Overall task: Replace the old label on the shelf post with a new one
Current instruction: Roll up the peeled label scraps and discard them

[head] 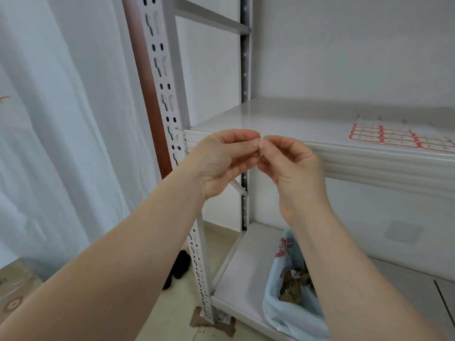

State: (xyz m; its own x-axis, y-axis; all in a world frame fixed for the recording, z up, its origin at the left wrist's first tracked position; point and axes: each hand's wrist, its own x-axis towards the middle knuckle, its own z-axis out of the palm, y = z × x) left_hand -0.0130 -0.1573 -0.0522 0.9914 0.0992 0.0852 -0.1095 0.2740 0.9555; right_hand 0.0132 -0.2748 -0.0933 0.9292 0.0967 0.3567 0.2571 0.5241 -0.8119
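Two bare forearms reach up in front of the white slotted shelf post, with no sleeves, watch or bracelets on them. The left hand and the right hand, both just right of the post, wear no gloves or rings. Fingernails are short and unpainted.

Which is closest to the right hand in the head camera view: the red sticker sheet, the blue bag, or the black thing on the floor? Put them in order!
From the right hand:
1. Red sticker sheet, on the middle shelf, to the right.
2. Blue bag, on the bottom shelf, below the hand.
3. Black thing, on the floor, down and left past the shelf post.
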